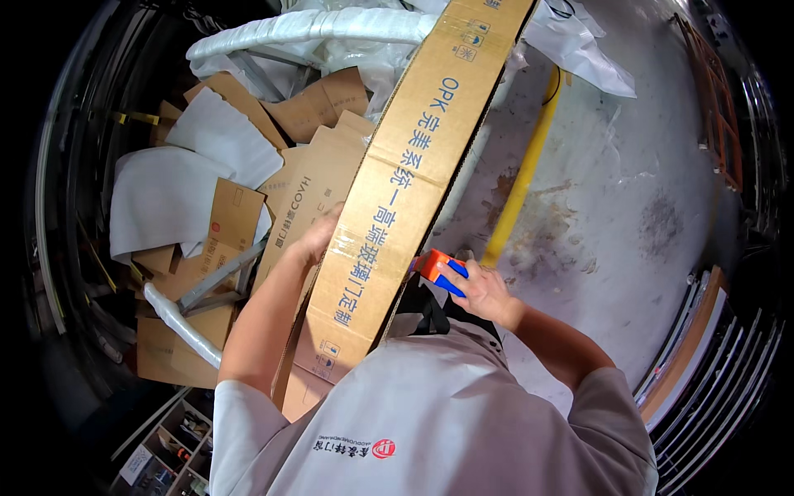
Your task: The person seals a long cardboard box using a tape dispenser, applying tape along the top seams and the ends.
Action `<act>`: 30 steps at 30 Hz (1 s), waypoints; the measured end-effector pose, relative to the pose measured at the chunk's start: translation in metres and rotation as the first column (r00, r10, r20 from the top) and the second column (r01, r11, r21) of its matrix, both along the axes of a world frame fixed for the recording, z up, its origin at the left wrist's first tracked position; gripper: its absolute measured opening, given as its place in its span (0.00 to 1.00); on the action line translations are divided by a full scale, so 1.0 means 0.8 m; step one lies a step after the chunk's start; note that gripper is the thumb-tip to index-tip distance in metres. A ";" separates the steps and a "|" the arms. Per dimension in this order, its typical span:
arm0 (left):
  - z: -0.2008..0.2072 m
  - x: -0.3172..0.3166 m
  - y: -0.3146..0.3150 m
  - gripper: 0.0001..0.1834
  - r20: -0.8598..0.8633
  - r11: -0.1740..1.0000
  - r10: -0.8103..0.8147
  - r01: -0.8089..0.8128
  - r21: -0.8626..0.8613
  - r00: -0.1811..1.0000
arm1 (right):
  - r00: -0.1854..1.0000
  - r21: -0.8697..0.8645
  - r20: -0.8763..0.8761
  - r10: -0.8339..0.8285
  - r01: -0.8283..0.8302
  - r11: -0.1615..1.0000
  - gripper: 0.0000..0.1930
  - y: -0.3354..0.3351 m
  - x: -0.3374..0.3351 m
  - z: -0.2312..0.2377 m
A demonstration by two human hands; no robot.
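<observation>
A long, narrow cardboard box (389,190) with blue printing slants up and away in front of my body. My left hand (320,237) is against its left edge, closed on it, with the fingertips partly hidden by the box. Clear tape shines across the box's face near that hand. On the other side, my right hand (484,293) is wrapped round an orange-and-blue hand tool (442,271), whose exact kind I cannot make out. The tool sits close by the right edge of the box.
Left of the box lie flattened cardboard pieces (318,169), white foam sheets (194,161) and wrapped frame parts (314,26). A yellow line (525,182) crosses the grey floor (612,231). Long profiles (703,397) are racked at lower right; a compartmented bin (169,442) stands at lower left.
</observation>
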State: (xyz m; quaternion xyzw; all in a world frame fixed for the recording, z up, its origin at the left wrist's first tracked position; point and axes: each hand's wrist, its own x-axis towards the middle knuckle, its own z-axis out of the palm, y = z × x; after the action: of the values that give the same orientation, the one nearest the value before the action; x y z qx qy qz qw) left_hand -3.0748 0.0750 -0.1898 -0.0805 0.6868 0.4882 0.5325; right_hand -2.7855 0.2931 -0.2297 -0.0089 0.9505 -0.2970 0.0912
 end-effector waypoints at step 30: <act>-0.054 -0.022 -0.075 0.12 0.365 0.569 0.747 -0.818 0.080 0.555 | 0.881 -0.255 0.401 -0.251 0.371 0.893 0.20 -0.070 -0.169 -0.288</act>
State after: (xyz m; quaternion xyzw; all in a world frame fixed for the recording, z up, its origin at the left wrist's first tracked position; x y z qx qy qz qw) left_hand -3.0925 0.0149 -0.2331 -0.3853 0.4267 0.7363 0.3569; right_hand -2.9207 0.2371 -0.4602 0.1853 0.8444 -0.4567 0.2101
